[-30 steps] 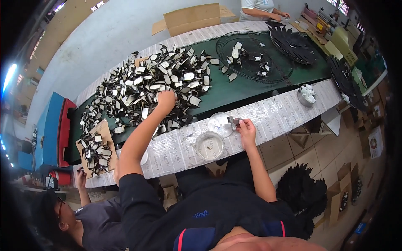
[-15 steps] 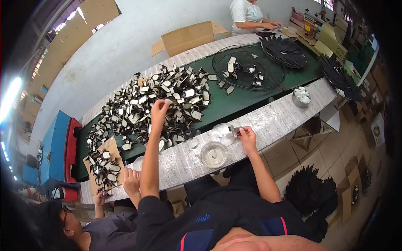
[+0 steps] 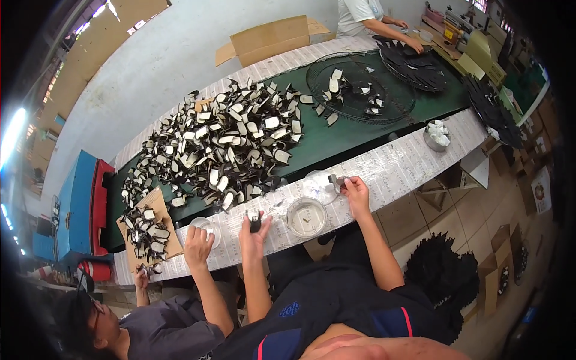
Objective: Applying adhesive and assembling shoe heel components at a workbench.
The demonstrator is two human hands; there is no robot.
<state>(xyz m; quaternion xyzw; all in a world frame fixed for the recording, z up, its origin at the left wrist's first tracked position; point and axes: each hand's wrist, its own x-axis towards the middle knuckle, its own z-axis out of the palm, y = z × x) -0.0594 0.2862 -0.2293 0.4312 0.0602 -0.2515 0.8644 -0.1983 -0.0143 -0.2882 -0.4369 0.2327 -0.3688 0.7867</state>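
Close to the table's front edge, my left hand [image 3: 254, 235] grips a small black curved piece [image 3: 255, 221] between thumb and fingers. To its right, my right hand [image 3: 357, 197] pinches what looks like a small flat brush [image 3: 340, 182]. The brush tip is over a shallow clear dish [image 3: 318, 189]. Between my hands stands a round clear bowl [image 3: 306, 218] with a little something at its bottom. Beyond my left hand spreads a big heap of black curved pieces with pale oval pads [image 3: 225, 141].
At left, a co-worker's hand [image 3: 198, 245] is by another clear dish [image 3: 210, 230], near a piece-laden cardboard sheet [image 3: 161, 204]. A wire rack [image 3: 360, 117] lies on the green belt [image 3: 294, 157]. A tin of white bits [image 3: 437, 137] stands at right. Another person [image 3: 360, 18] works across the table.
My left hand has come back from over the heap to the front edge, now with a black piece in it. My right hand barely moved. The co-worker's hand moved to the clear dish.
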